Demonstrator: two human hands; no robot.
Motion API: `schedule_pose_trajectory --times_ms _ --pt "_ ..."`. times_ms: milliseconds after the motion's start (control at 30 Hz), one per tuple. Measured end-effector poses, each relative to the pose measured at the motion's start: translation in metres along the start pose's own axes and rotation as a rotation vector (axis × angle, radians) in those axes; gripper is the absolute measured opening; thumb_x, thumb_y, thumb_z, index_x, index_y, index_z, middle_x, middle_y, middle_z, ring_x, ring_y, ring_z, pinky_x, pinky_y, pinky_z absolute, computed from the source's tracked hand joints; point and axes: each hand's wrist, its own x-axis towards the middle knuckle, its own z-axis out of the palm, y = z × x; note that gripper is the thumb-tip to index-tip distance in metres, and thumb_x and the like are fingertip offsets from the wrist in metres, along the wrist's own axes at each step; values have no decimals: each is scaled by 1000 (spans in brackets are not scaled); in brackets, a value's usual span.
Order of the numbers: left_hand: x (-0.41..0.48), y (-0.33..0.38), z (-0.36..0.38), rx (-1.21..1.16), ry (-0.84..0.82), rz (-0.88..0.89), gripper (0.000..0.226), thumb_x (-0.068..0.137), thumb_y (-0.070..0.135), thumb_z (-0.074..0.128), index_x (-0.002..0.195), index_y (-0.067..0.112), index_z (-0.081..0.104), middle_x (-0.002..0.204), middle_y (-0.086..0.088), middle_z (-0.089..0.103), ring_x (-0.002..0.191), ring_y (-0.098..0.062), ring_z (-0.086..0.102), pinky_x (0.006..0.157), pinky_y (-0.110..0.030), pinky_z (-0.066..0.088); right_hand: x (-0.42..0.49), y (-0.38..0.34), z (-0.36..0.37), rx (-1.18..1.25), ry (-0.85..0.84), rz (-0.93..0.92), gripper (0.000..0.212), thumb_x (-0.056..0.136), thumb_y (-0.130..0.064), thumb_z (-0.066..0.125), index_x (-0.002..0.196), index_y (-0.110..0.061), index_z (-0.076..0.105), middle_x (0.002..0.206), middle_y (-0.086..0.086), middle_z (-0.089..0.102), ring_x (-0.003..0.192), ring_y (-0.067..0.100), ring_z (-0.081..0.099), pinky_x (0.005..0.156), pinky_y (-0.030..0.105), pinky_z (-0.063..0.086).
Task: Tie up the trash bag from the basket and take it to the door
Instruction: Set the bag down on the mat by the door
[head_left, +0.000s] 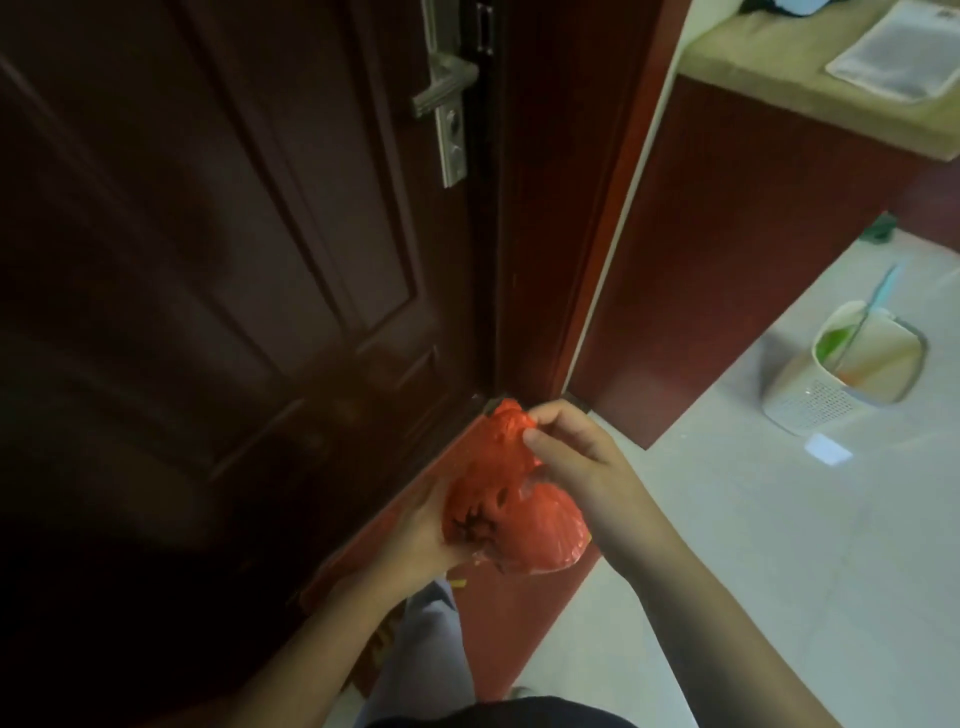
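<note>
Pale tiled floor (779, 545), smooth and glossy, filling the right side of view. Dark brown panelled door (234, 234) at left, closed against a reddish wooden frame (561, 208); metal lever handle (447, 88) on a long plate, near the door's right edge. Reddish threshold strip running along the door's foot. Dark red cabinet side (727, 260) right of the frame, with a greenish-tan top carrying a flat white sheet (898, 57). White plastic basket (852, 374) on the floor well right of the door, perforated wall, thin lining with green and orange patches, a light blue stick leaning out. Small white paper scrap (828, 449) on the tiles just below the basket. Both bare forearms reaching forward from below, meeting low before the door's bottom corner. Left hand (415, 530) palm up, fingers curled under and cupping the lower bulge of the red trash bag (514, 514). Right hand (576, 452) above, thumb and forefinger pinched shut on the bag's gathered top. Bag held off the floor, just beside the door's foot; thin, crinkled, shiny plastic, lumpy, with dark contents showing through at the lower left. Grey trouser leg below the hands.
</note>
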Motion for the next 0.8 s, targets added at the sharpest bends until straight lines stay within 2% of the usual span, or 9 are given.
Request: schedule_pose_trajectory --times_ms 67,133,233,300,367,500,633,700,800 --pt "31 1 -17 12 -86 42 71 70 27 77 131 20 43 126 -1 50 118 -14 49 87 -15 31 23 1 0 15 80 6 11 82 -19 54 83 -11 62 76 6 61 72 24 56 68 45 47" --pt "62 -2 -32 -2 -162 91 73 66 36 78 130 23 44 116 7 47 114 -10 48 86 -14 32 45 2 2 20 143 15 14 83 -17 55 86 -5 60 77 10 62 72 24 57 67 42 48" --pt "106 -10 -49 -52 -205 182 90 52 61 66 130 24 43 117 15 43 118 -7 46 93 -14 34 75 5 6 15 234 29 11 88 -7 52 88 3 57 77 16 62 70 27 57 60 27 50" --pt "134 -5 -56 -61 -213 259 80 53 65 59 124 33 44 115 21 44 115 -2 47 96 -13 34 95 7 7 -30 295 40 13 89 -6 50 88 5 56 78 18 62 69 25 58 58 21 49" --pt "159 6 -61 -70 -249 328 66 55 65 60 115 44 43 107 28 44 107 3 49 92 -10 34 115 9 5 -82 328 64 13 89 -7 50 89 4 58 80 14 64 69 17 60 60 18 49" --pt "209 22 -61 -98 -363 366 71 64 61 58 124 23 52 109 4 56 108 -13 55 95 -25 41 154 10 -9 -143 359 98 10 88 -8 51 84 -9 60 80 3 62 70 6 58 62 16 46" --pt "254 23 -50 -131 -398 279 49 74 46 58 121 29 55 114 -6 66 107 -18 62 98 -41 47 193 14 -32 -216 345 126 14 88 -11 52 80 -21 58 79 -3 63 70 4 57 65 19 47" --pt "274 22 -44 -150 -377 239 45 75 50 57 117 35 55 114 -8 67 107 -18 62 98 -42 47 210 19 -45 -239 315 149 12 89 -13 51 82 -20 58 84 0 63 73 7 57 66 21 48" --pt "300 23 -34 -206 -377 170 32 78 48 60 109 40 57 112 -6 65 106 -17 62 97 -35 47 236 29 -64 -278 238 161 13 89 -14 50 83 -23 57 87 -1 62 75 8 57 65 21 49"
